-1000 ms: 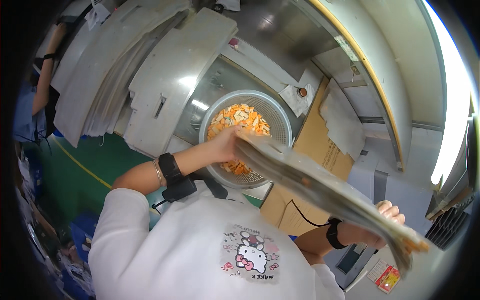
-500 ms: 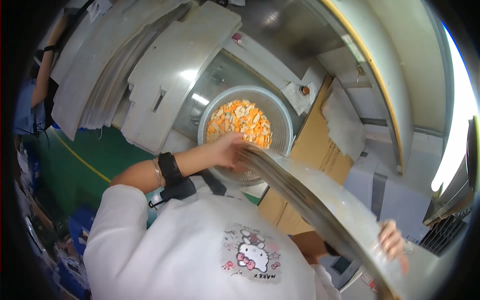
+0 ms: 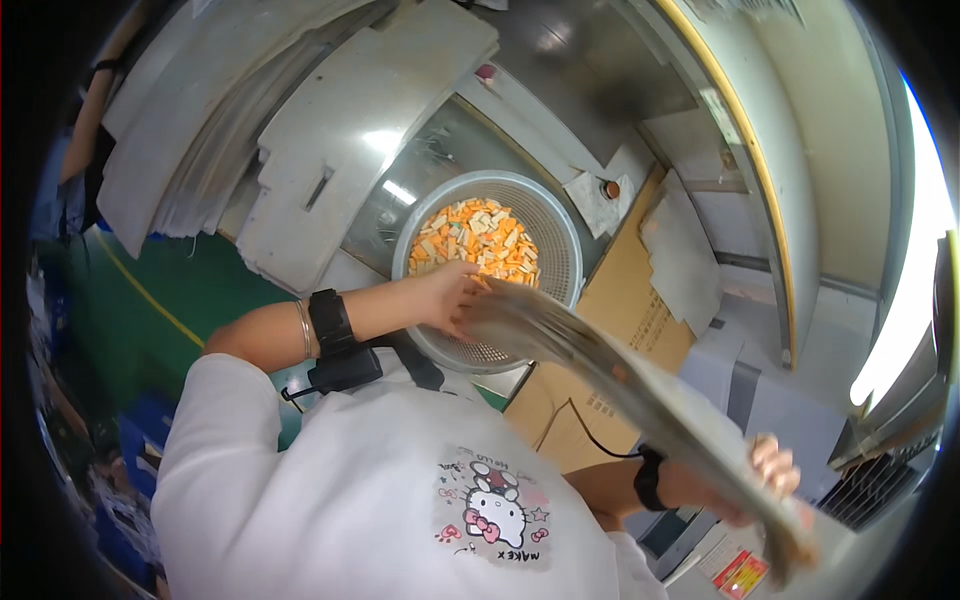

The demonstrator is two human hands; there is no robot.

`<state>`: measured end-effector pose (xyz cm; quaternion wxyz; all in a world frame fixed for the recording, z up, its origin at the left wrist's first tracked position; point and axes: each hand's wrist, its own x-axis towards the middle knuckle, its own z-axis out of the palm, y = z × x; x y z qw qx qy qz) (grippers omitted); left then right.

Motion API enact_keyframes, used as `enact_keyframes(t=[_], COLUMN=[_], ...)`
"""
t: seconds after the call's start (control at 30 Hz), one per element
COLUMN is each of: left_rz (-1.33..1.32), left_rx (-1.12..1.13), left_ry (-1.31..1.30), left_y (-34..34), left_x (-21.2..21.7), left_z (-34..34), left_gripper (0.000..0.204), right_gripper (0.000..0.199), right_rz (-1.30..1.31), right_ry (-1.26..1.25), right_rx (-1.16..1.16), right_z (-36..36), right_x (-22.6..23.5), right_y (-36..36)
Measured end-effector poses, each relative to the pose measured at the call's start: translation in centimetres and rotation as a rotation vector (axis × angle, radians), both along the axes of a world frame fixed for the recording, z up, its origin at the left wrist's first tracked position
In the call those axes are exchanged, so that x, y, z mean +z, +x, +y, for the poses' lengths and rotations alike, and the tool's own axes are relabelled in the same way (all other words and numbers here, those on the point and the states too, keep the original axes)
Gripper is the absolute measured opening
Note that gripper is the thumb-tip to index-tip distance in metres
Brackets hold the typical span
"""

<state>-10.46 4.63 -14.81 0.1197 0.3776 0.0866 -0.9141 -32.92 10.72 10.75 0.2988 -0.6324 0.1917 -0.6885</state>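
My left hand (image 3: 450, 300) closes around the near-left end of a stack of greyish flat sheets (image 3: 620, 375), probably cardboard. At the other end, the fingers of my right hand (image 3: 772, 470) wrap over the sheets' edge. The stack is seen nearly edge-on, slanting down to the right in front of my body, and motion blurs it. Just beyond my left hand stands a round grey perforated plastic basket (image 3: 572, 235). Small orange and cream pieces (image 3: 475, 240) lie inside it. The left end of the sheets overlaps the basket's near right part.
Large stacked grey sheets (image 3: 330, 150) with notched edges lie to the left of the basket. Brown cardboard (image 3: 570, 410) and a notched sheet (image 3: 680, 250) are at the right. A yellow-edged curved panel (image 3: 765, 190) rises beyond. Another person's arm (image 3: 90, 130) shows at far left.
The stack of sheets has tilted more edge-on, so its broad face shows less. My right wrist and its black band have come into view beneath it. Both hands keep hold.
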Motion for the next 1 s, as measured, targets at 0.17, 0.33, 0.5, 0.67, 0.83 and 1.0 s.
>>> enact_keyframes(t=[0.17,0.33,0.5,0.67,0.83,1.0], left_rz=[0.056,0.272,0.234,0.468,0.643,0.487], left_rx=[0.033,0.233,0.27,0.339,0.359,0.301], left_ry=[-0.15,0.03,-0.066,-0.033,-0.245,-0.447], left_y=[0.8,0.9,0.5,2.4,2.8,2.2], left_x=[1.1,1.2,-2.2,-0.3,-0.3,1.6], left_z=[1.0,1.1,0.9,1.3,1.7,1.7], left_gripper=[0.054,0.047,0.045,0.039,0.043,0.036], right_gripper=[0.018,0.018,0.016,0.022,0.018,0.019], right_rz=[-0.035,0.121,0.12,0.063,-0.002,-0.099], right_ry=[0.002,-0.029,0.008,-0.061,-0.03,-0.034], right_rx=[-0.016,0.051,-0.069,-0.015,-0.039,-0.069], right_z=[0.3,0.6,0.2,1.1,1.2,0.5], right_x=[0.4,0.7,1.1,1.4,1.7,1.4], right_y=[0.7,0.3,0.6,-2.0,-2.1,0.5])
